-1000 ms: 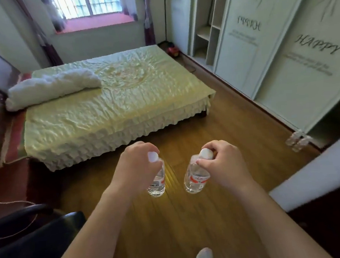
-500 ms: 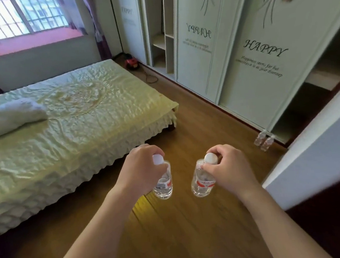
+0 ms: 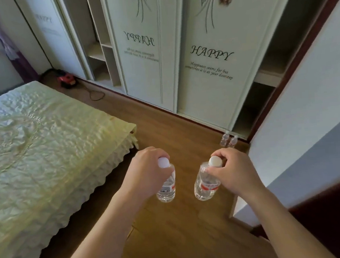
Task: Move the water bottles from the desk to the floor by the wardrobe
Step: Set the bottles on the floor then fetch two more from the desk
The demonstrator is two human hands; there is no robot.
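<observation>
The bed (image 3: 34,149) had slid further left than half a second earlier. The left hand (image 3: 146,171) clasped one water bottle (image 3: 166,190) by its neck and the right hand (image 3: 233,170) clasped a second bottle (image 3: 205,187), both above the floor (image 3: 184,239). The two standing bottles (image 3: 229,139) and the wardrobe (image 3: 209,44) were nearer.

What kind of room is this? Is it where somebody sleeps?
Most likely a bedroom. There is a bed with a pale green ruffled cover, and a tall wardrobe with sliding doors that say HAPPY stands along the wall.
</observation>
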